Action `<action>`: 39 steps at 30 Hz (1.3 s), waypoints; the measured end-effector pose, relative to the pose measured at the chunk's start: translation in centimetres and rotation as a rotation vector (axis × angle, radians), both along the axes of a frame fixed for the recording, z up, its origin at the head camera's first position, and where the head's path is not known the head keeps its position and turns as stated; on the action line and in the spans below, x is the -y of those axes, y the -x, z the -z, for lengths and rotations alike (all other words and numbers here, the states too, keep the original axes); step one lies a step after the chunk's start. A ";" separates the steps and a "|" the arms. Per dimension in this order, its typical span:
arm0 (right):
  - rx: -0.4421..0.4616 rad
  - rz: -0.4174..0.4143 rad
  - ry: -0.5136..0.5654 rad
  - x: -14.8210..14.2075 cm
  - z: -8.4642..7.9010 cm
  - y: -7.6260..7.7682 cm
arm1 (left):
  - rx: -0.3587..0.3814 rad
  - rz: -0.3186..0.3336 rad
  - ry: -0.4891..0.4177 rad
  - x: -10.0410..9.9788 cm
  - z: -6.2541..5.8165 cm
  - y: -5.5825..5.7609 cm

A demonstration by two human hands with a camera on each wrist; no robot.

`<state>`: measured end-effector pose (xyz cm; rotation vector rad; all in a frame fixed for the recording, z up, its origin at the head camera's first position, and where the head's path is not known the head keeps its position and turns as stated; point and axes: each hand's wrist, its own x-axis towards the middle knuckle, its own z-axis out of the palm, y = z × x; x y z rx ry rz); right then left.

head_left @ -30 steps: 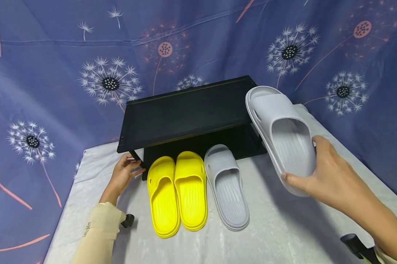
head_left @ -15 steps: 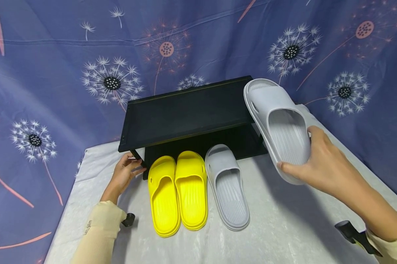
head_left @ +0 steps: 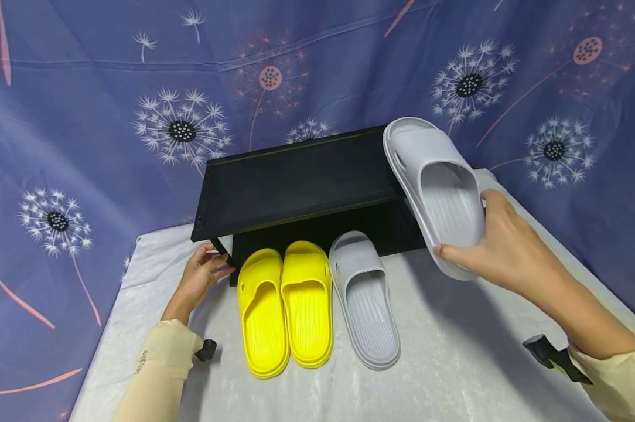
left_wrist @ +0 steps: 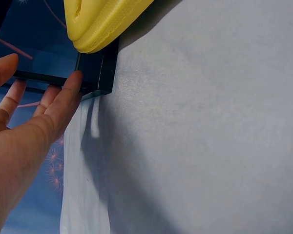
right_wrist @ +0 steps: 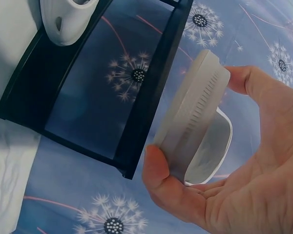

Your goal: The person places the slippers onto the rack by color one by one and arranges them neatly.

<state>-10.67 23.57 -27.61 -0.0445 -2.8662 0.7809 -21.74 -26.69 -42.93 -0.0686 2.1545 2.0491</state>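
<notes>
My right hand [head_left: 512,246] grips a grey slide slipper [head_left: 451,199] by its heel, raised over the right end of a black two-tier shoe rack [head_left: 296,184]. In the right wrist view, thumb and fingers pinch the heel across the slipper's sides, near the rack's top board. My left hand [head_left: 197,281] touches the rack's left side post, its fingers fairly straight in the left wrist view. Two yellow slippers [head_left: 265,337] and a second grey slipper [head_left: 371,316] stand in a row, toes on the lower tier and heels out over the cloth.
White cloth [head_left: 428,375] covers the table. Behind it hangs a blue curtain [head_left: 338,64] with dandelion prints. Black wrist-worn devices show at the left sleeve [head_left: 156,363] and the right sleeve [head_left: 613,375].
My right hand has carried the grey slipper up and to the left, over the rack's right end. The left hand stays at the post, and the other slippers have not moved.
</notes>
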 end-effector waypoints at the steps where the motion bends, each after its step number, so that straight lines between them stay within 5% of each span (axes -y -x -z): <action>1: -0.002 -0.001 0.001 0.0 0.0 0.1 | -0.001 -0.001 -0.001 0.0 0.0 0.0; 39: -0.027 -0.068 -0.012 1.3 -1.1 4.7 | -0.005 0.001 -0.011 0.3 0.2 0.1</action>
